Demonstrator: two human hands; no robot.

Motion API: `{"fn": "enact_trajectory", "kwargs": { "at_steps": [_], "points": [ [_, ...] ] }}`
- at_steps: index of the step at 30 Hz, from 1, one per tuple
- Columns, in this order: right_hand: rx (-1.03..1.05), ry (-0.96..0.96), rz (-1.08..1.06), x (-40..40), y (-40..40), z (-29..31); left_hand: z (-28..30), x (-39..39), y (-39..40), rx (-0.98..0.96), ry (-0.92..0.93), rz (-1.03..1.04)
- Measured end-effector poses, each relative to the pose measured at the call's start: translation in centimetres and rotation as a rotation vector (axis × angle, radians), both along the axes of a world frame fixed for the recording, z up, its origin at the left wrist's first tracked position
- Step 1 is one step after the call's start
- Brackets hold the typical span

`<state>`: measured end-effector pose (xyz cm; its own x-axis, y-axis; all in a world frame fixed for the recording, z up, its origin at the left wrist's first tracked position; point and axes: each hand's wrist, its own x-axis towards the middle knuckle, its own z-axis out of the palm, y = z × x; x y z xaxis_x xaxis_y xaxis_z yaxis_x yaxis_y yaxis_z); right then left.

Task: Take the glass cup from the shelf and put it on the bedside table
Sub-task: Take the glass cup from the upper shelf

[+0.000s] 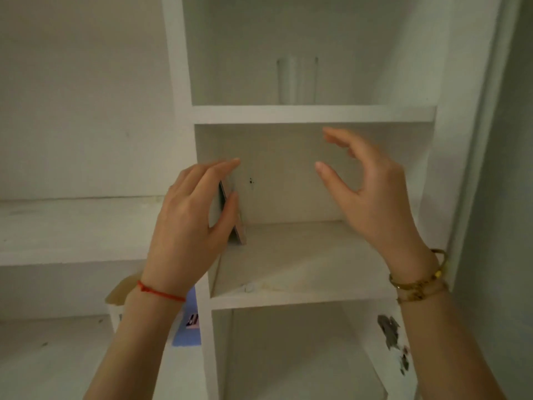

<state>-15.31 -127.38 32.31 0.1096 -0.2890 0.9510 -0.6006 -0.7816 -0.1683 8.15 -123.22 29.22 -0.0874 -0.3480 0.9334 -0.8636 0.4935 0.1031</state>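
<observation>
Curling loosely apart, the fingers (331,134) of the right hand (372,197), thumb and forefinger standing well clear of each other in a wide C and closing on nothing, poised in front of the middle compartment of the white shelf (311,114). Lying close together and fairly straight, the fingers (219,168) of the left hand (187,223), with the thumb pressing toward them near a thin flat item (238,226) leaning at the left wall of that compartment; touching or gripping it, hard to say, since the hand is covering most of it. Circling the left wrist, a red thread (161,293); circling the right wrist, gold bangles (418,281). Standing upright one compartment higher, at about 11 o'clock from the right fingertips and well apart from them, the glass cup (297,80), pale and blurred, set back from the board's front edge and near its middle. Judging by this, being in the reach step: cup not yet touched, neither hand level with it. Calling next for lifting the right hand up past the dividing board toward 11 o'clock, keeping the C wide enough to wrap the cup's side, then closing gently and drawing it out level. Showing nowhere in view, the bedside table, so turning away from the shelf probably needed afterward. Peeking out at 7 o'clock below the left wrist, a blue packet (187,327) and a tan scrap (121,293).
</observation>
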Motion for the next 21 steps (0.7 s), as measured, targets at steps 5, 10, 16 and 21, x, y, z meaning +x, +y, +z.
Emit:
{"fn": "enact_trajectory", "kwargs": {
  "at_steps": [5, 10, 16, 21],
  "points": [
    [-0.088, -0.034, -0.025, 0.0, -1.8, 6.2, 3.7, 0.5, -1.2, -0.100, -0.002, 0.044],
    [-0.027, -0.010, -0.082, 0.6, -4.5, 10.7, 6.3, 1.5, -2.4, -0.149, 0.030, 0.111],
    [0.191, 0.077, -0.162, 2.1, -8.0, 13.6, 7.3, 1.9, -4.6, -0.197, 0.062, 0.178],
    [0.303, 0.098, -0.166, 2.9, -9.7, 15.0, 7.3, 2.2, -6.6, -0.147, 0.097, 0.201]
  ]
}}
